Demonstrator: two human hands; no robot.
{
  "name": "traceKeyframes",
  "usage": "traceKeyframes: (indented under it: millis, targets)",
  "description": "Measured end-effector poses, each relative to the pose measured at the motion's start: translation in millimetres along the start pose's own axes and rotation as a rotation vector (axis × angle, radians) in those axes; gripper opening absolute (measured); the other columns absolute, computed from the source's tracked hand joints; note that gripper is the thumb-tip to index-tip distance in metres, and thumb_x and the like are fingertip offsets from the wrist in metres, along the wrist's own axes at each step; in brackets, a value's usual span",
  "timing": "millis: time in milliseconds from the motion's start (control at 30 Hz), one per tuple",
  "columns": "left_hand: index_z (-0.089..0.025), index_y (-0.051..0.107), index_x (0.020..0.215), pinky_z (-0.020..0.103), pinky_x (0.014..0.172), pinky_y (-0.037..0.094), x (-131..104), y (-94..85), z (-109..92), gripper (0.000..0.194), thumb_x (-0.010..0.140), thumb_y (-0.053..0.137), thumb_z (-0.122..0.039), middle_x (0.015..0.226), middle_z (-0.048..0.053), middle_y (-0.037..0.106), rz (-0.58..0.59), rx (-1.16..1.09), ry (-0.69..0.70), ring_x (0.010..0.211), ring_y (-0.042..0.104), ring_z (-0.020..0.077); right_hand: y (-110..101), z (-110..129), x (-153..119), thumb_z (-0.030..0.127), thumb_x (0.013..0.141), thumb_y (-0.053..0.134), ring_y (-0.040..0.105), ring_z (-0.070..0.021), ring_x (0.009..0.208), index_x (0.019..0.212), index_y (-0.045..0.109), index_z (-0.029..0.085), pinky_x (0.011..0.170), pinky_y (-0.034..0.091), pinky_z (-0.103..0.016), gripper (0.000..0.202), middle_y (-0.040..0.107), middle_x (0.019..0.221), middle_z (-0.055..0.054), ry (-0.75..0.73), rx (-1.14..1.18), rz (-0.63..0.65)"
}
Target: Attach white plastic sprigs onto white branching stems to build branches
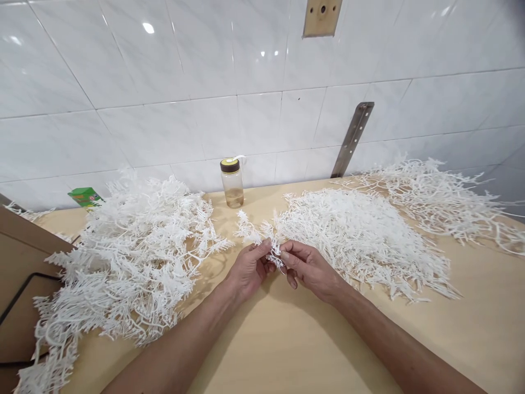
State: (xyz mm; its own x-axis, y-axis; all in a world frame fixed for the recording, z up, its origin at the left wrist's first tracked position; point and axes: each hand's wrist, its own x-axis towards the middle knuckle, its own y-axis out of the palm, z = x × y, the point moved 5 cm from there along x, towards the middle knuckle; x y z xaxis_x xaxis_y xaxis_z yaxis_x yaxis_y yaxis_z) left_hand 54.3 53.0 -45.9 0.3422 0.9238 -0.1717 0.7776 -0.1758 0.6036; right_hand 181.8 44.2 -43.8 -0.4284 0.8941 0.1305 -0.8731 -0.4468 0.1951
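Observation:
Both hands meet over the middle of a light wooden table (287, 350). My left hand (248, 269) and my right hand (305, 267) pinch the same small white plastic sprig (262, 234), a feathery branch piece, between thumbs and fingertips. The sprig fans out upward and to the left of my fingers. A tall heap of white plastic branches (131, 257) lies to the left of my hands. A flatter spread of the same white pieces (356, 235) lies right beside my right hand.
A third thin scatter of white branches (443, 202) lies at the far right. A clear bottle with a yellow-brown lid (232, 183) stands by the tiled wall. A green box (85, 197) and a metal bracket (353, 139) are at the back; a brown cardboard box (20, 279) at left.

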Motion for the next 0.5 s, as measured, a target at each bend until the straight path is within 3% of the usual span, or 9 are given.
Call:
traceKeyframes:
  millis: [167, 333, 500]
  targets:
    - [-0.015, 0.059, 0.077, 0.023, 0.053, 0.041, -0.6, -4.5, -7.4, 0.035, 0.065, 0.087, -0.033, 0.067, -0.001, 0.059, -0.111, -0.031, 0.070, 0.057, 0.054, 0.0101, -4.5, -0.1, 0.7, 0.043, 0.087, 0.067, 0.046, -0.0083, 0.055, 0.091, 0.066, 0.019, 0.044, 0.045, -0.020, 0.024, 0.054, 0.073, 0.001, -0.021, -0.072, -0.079]
    - [-0.016, 0.057, 0.090, 0.024, 0.059, 0.045, -2.6, -4.8, -14.4, 0.051, 0.055, 0.092, -0.028, 0.070, -0.003, 0.058, -0.152, -0.008, 0.104, 0.064, 0.056, 0.0114, -9.5, -6.6, 0.7, 0.044, 0.084, 0.070, 0.043, -0.0054, 0.050, 0.093, 0.065, 0.019, 0.042, 0.043, -0.020, 0.026, 0.054, 0.079, 0.002, 0.002, -0.121, -0.155]
    - [-0.018, 0.055, 0.099, 0.025, 0.061, 0.045, -1.9, -8.8, -19.2, 0.060, 0.053, 0.092, -0.028, 0.069, -0.006, 0.057, -0.183, 0.034, 0.112, 0.060, 0.055, 0.0106, -1.7, -5.7, -0.2, 0.045, 0.082, 0.072, 0.046, -0.0066, 0.049, 0.090, 0.062, 0.019, 0.044, 0.045, -0.022, 0.029, 0.053, 0.073, 0.003, 0.058, -0.109, -0.045]
